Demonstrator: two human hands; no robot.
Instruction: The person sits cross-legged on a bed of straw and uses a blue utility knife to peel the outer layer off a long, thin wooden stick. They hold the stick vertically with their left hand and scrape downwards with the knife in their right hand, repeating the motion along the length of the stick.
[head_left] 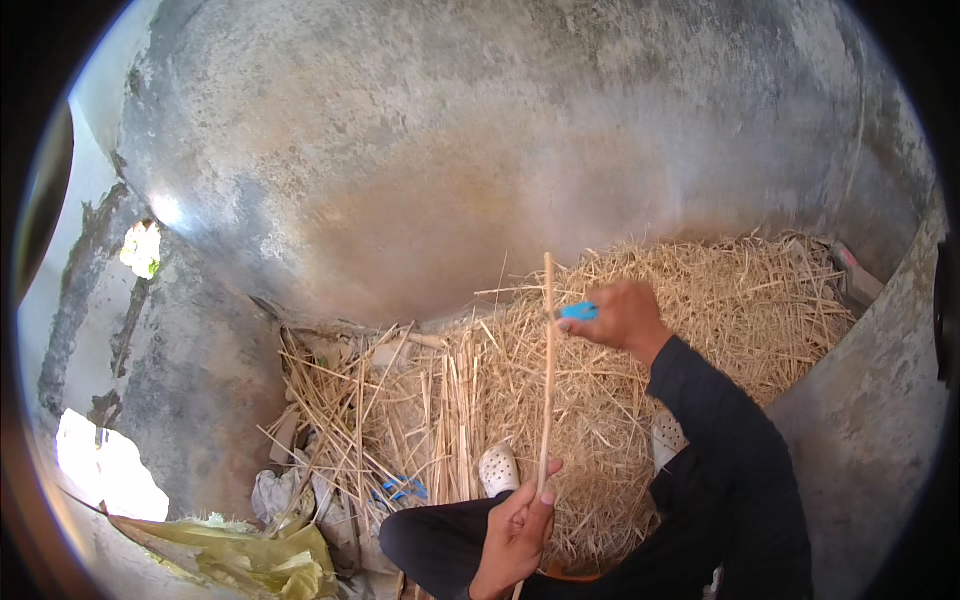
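Note:
A long, thin, pale wooden stick (549, 370) stands nearly upright in front of me, its far end slightly to the left of my right hand. My left hand (518, 528) is closed round its lower part, thumb along the stick. In my right hand (625, 318) is a small blue-handled tool (578, 311), gripped with the fingers wrapped round it. The tool's end meets the stick near its top; its working edge is too small to make out. Below the stick spreads a thick heap of pale shavings (690, 300).
Longer split strips (455, 400) lie to the left of the heap, with a blue scrap (405, 488) among them. A yellow-green plastic sheet (240, 555) is at the lower left. My light perforated clogs (498, 470) rest on the shavings. A stained concrete wall (480, 150) rises behind.

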